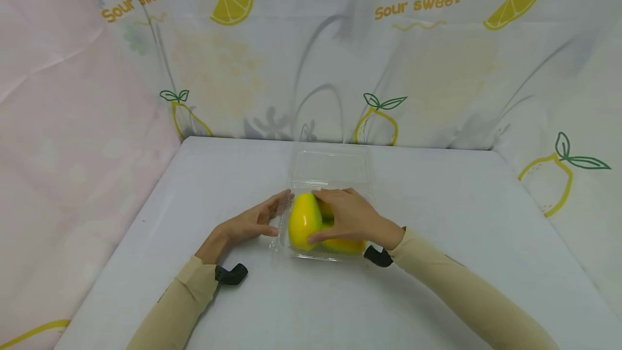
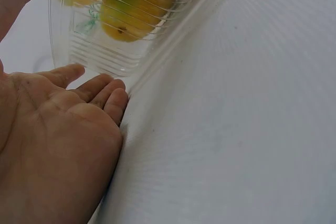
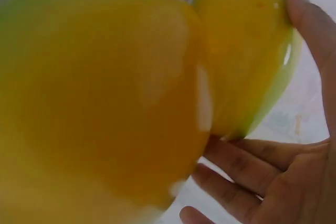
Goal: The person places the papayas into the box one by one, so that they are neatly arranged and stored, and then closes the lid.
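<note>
A clear plastic clamshell container [image 1: 330, 256] lies with its lid [image 1: 332, 166] folded back toward the far side. My right hand [image 1: 352, 215] holds a glossy yellow-green mango [image 1: 303, 221] at the container's left, thumb on the near end and fingers at the far end. Another mango [image 1: 346, 244] lies in the container under this hand; more yellow shows behind it, partly hidden. In the right wrist view, the gripped mango [image 3: 241, 51] is beyond a larger-looking mango [image 3: 105, 98]. My left hand [image 1: 252, 223], palm toward the container, has relaxed fingers close beside its ribbed left wall [image 2: 105, 56].
The container sits on a white-covered table [image 1: 204, 177]. Behind it hangs a lemon-print cloth [image 1: 301, 58], and a pinkish cloth [image 1: 73, 123] hangs on the left. Black wrist-worn pieces [image 1: 232, 274] show at both sleeves.
</note>
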`<state>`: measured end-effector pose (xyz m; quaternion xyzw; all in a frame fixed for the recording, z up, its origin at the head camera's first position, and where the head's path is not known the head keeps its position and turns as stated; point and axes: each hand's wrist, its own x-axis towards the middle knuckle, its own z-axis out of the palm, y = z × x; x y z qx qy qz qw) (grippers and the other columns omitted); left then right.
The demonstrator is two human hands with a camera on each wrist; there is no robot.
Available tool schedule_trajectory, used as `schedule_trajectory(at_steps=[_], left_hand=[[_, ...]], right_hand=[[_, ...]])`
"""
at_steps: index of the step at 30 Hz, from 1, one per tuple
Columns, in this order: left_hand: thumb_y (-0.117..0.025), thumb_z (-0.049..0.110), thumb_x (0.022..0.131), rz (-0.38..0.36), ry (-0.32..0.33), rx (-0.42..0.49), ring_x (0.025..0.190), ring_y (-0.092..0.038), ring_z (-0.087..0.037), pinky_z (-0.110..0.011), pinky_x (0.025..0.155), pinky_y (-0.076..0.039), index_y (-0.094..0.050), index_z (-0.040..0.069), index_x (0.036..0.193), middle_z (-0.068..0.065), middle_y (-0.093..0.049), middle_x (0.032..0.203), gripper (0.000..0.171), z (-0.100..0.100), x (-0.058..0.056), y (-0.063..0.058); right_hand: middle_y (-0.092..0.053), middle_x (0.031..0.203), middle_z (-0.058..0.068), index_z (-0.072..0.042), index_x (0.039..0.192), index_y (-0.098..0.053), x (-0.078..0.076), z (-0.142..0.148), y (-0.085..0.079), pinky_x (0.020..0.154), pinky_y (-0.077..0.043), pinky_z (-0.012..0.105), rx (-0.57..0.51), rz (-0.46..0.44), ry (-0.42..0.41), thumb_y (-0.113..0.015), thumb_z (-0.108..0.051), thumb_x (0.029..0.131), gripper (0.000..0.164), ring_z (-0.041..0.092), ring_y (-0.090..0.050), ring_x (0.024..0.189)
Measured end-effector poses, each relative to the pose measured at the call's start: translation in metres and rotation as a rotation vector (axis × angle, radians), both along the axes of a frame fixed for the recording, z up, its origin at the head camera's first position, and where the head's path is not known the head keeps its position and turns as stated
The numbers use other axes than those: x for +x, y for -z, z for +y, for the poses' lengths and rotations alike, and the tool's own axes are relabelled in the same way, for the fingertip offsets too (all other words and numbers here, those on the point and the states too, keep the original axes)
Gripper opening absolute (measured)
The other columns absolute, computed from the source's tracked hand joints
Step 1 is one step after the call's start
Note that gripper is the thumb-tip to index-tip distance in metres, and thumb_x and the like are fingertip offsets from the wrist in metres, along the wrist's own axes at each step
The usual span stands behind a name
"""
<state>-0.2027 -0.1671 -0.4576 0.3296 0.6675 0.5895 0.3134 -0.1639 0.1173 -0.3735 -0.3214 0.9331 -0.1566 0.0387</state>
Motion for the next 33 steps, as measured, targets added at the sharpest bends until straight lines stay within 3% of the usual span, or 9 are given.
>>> schedule_trajectory(at_steps=[11,33], left_hand=[[-0.061,0.006,0.092,0.008,0.011,0.018,0.153,0.002,-0.031,-0.054,0.12,-0.004,0.001,0.015,0.159,-0.009,0.003,0.166,0.092,0.001,-0.002,0.003],[-0.065,0.012,0.091,0.009,0.012,0.03,0.153,0.003,-0.033,-0.055,0.12,-0.004,0.001,0.013,0.158,-0.011,0.004,0.166,0.094,0.001,-0.001,0.003]], right_hand=[[-0.05,0.146,0.011,-0.005,0.145,-0.043,0.003,-0.025,-0.002,0.114,-0.033,0.052,0.187,-0.034,0.012,-0.074,-0.068,0.071,0.102,0.031,-0.04,0.141],[-0.029,0.161,0.006,-0.009,0.153,-0.033,-0.003,-0.014,0.006,0.12,-0.016,0.054,0.167,-0.142,0.018,-0.073,-0.067,0.072,0.107,0.027,-0.021,0.151]])
